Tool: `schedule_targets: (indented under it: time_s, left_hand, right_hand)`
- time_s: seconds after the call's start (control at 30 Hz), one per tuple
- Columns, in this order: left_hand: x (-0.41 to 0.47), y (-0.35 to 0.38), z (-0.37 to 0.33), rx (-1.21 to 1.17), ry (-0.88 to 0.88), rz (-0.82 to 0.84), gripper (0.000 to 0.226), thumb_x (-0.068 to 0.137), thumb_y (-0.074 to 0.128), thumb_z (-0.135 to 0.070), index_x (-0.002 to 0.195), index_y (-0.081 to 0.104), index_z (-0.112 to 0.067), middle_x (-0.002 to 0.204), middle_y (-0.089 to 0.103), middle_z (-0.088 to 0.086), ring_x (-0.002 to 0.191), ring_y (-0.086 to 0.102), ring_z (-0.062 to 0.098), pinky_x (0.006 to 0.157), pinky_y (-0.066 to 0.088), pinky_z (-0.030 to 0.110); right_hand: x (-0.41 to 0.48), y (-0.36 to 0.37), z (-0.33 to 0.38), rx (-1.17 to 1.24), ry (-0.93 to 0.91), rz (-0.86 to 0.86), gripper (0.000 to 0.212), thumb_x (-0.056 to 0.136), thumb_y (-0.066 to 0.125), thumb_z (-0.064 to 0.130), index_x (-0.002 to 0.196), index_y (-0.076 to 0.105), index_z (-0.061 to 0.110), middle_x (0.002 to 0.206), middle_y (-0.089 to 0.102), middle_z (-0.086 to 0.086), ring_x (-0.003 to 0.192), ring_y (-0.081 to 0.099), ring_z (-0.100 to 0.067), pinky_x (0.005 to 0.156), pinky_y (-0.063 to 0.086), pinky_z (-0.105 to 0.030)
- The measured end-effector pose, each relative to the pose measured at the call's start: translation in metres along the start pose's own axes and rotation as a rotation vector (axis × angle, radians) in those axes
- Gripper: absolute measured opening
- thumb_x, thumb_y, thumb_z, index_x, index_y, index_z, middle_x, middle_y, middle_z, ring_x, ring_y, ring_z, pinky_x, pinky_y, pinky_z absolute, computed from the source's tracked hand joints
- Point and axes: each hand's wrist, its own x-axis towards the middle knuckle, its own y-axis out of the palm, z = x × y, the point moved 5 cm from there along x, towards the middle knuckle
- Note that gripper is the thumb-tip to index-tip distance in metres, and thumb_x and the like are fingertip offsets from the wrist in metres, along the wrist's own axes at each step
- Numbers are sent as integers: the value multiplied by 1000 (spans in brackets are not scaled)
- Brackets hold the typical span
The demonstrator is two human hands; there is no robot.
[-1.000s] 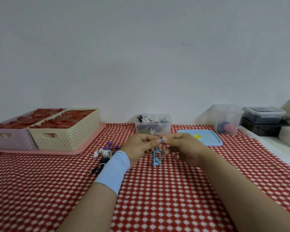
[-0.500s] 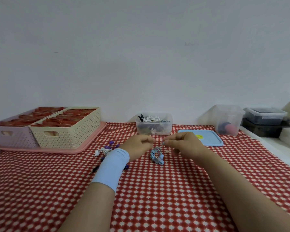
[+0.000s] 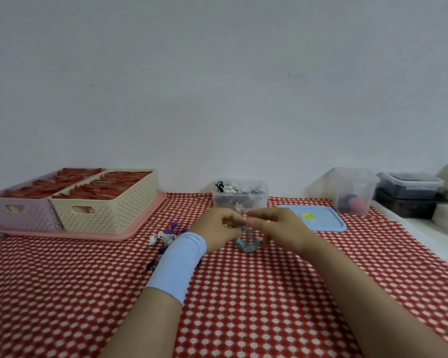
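Note:
A small coil of blue earphone cable (image 3: 248,244) lies on the red-and-white checked tablecloth (image 3: 243,293) at the middle of the table. My left hand (image 3: 217,229), with a light blue band on its wrist, curls its fingers onto the coil's upper left edge. My right hand (image 3: 276,228) meets it from the right, thumb and fingers pinched together at the coil's top. The fingertips of both hands hide that part of the cable.
Loose white and purple earphones (image 3: 167,235) lie left of my left wrist. Behind my hands stand a clear box of earphones (image 3: 239,200) and a blue lid (image 3: 321,223). Cream (image 3: 109,208) and lilac (image 3: 21,213) baskets sit on a pink tray at left. Clear containers (image 3: 353,189) stand right.
The coil hung from my raised hands a second ago, then lay on the cloth with my hands slightly apart above it. Both hands have now come down onto the coil.

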Motion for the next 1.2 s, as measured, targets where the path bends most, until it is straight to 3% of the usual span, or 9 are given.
schedule_targets:
  time_s: [0.07, 0.17, 0.27, 0.47, 0.67, 0.77, 0.93, 1.13, 1.2]
  left_hand:
    - [0, -6, -6, -57, 31, -47, 19, 86, 72, -19, 102, 75, -28, 98, 71, -16, 92, 64, -1, 84, 51, 18]
    - [7, -16, -11, -82, 40, -69, 21, 85, 73, -16, 103, 74, -26, 97, 71, -11, 91, 66, 3, 83, 54, 20]
    - [20, -28, -17, -31, 61, -63, 17, 86, 74, -18, 102, 73, -23, 94, 71, -11, 88, 65, 2, 79, 51, 14]
    - [68, -51, -24, 8, 34, -95, 17, 87, 72, -18, 104, 70, -23, 98, 70, -6, 91, 66, 12, 84, 55, 25]
    - [127, -55, -20, -50, -24, -83, 24, 87, 71, -15, 109, 68, -22, 102, 71, -3, 80, 72, 15, 80, 61, 32]
    - [155, -42, -15, 20, -37, -52, 33, 88, 70, -20, 120, 67, -19, 117, 70, -1, 97, 68, 15, 93, 54, 32]
    - [175, -19, 3, 210, -90, 55, 41, 96, 58, -23, 137, 57, -18, 138, 59, 1, 124, 56, 20, 109, 40, 34]
    - [180, -8, 21, 320, -92, 119, 32, 96, 59, -26, 127, 65, -21, 129, 64, 3, 115, 59, 22, 102, 45, 35]
    - [182, -7, 21, 341, -92, 114, 36, 95, 59, -29, 130, 62, -23, 132, 62, 2, 118, 58, 23, 103, 44, 36]
  right_hand:
    - [2, 3, 3, -12, -35, 41, 21, 88, 76, 21, 109, 78, 24, 95, 78, 10, 78, 71, -5, 69, 54, -17]
    - [10, 1, 9, -9, -29, 37, 11, 87, 78, 16, 89, 81, 26, 77, 78, 0, 63, 62, -9, 63, 52, -21]
    - [24, -4, 17, -41, -10, 24, 12, 85, 76, 12, 80, 79, 23, 74, 77, -2, 61, 62, -8, 61, 51, -19]
    - [77, -23, 33, -137, 12, -54, 4, 84, 75, 13, 88, 78, 13, 74, 76, -1, 61, 67, -4, 54, 49, -13]
    - [142, -51, 26, -177, 43, -164, 5, 82, 78, 9, 86, 78, 12, 67, 74, -4, 59, 64, -13, 51, 47, -21]
    - [171, -61, 13, -289, 51, -209, 6, 84, 78, 13, 89, 79, 11, 62, 68, 1, 48, 55, -5, 47, 39, -15]
    - [197, -58, -16, -532, 93, -144, 13, 81, 81, 23, 93, 81, 18, 85, 76, 1, 81, 69, -15, 73, 55, -28]
    - [198, -54, -22, -695, 26, -116, 30, 88, 74, 24, 118, 72, 24, 121, 70, 4, 111, 64, -16, 97, 51, -33]
    - [193, -55, -17, -688, -25, -131, 24, 94, 63, 18, 113, 74, 26, 120, 70, 6, 111, 63, -15, 93, 50, -29]
